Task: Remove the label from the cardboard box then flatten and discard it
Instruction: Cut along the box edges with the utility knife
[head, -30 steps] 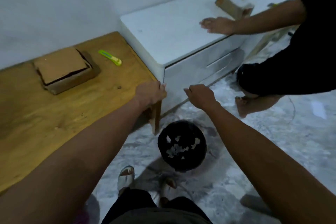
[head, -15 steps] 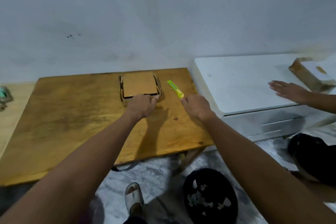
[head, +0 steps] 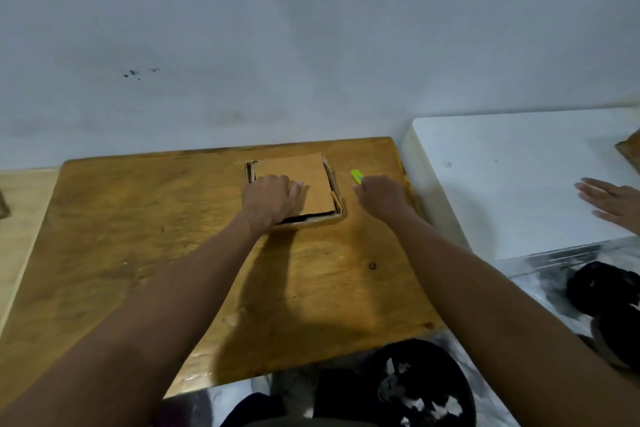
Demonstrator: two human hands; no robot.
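A flat brown cardboard box (head: 304,180) lies at the back middle of the wooden table (head: 138,236), its top flap loose with a dark gap along the near edge. My left hand (head: 270,201) rests palm down on the box's near left corner, fingers bent over the flap. A lime-green utility knife (head: 356,176) lies just right of the box. My right hand (head: 381,198) covers the knife's near end; only its far tip shows, so I cannot tell whether the fingers grip it. No label is visible on the box.
A white cabinet (head: 502,184) adjoins the table on the right, with another person's hand (head: 609,201) flat on it and a cardboard piece (head: 631,152) at the frame edge. A black bin (head: 415,388) holding paper scraps stands on the floor below the table's front edge.
My view swung up from the bin to the table. My left hand moved from the table corner onto the box. My right hand reached forward over the knife.
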